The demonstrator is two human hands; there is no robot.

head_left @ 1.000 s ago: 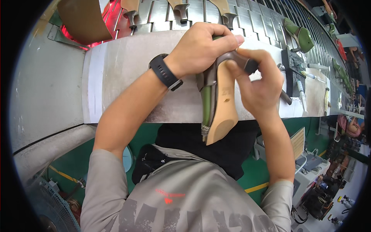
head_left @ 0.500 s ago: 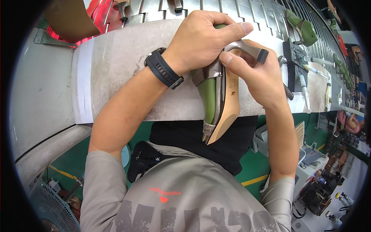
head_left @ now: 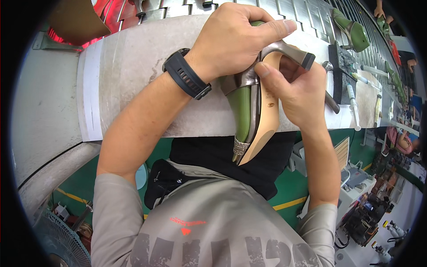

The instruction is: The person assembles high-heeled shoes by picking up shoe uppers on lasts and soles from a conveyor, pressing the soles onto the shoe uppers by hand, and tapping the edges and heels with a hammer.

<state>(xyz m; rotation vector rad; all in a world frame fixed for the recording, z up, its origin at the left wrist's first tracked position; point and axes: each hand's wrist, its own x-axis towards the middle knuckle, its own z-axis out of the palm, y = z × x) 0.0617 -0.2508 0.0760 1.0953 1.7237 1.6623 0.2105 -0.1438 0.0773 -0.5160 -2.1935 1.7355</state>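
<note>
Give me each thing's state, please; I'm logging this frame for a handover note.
Green high-heeled shoe: held sole up, toe toward the person.
Left hand: gripping the shoe's heel end.
Right hand: holding the shoe, thumb on the sole.
Wristwatch: strapped on left wrist.
Second green shoe: lying on the conveyor.

Shoe [head_left: 242, 111]: glossy green upper, smooth matt tan sole, metallic heel. Table [head_left: 133, 75]: rough, scuffed grey surface. Watch [head_left: 187, 79]: matt black plastic.

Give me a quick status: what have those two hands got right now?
Left hand clamped over the green high-heeled shoe, sole up. Right hand gripping near the heel. Hammer and other tools on the workbench beside it, nothing blocking.
</note>
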